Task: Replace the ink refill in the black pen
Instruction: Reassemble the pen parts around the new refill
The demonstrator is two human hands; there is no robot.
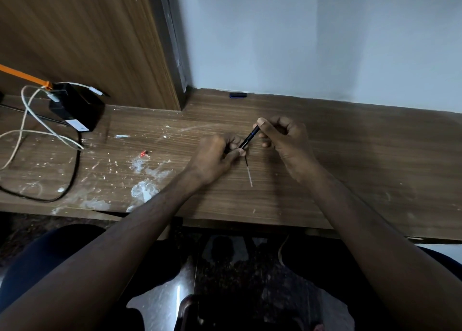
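Observation:
The black pen [248, 139] is held slanted above the wooden desk [325, 160], between both hands. My right hand [282, 140] pinches its upper end, where a blue band shows. My left hand [217, 153] grips its lower end with fingers closed around it. A thin ink refill [249, 173], dark at the top and whitish lower down, lies on the desk just below my left hand's fingers; whether it touches the pen I cannot tell.
A black adapter box [77, 106] with white, black and orange cables [37, 135] sits at the left. White paint smears [143, 188] and a small red bit [143, 153] mark the desk. A small blue object [238, 95] lies by the wall. A wooden panel [87, 35] rises back left.

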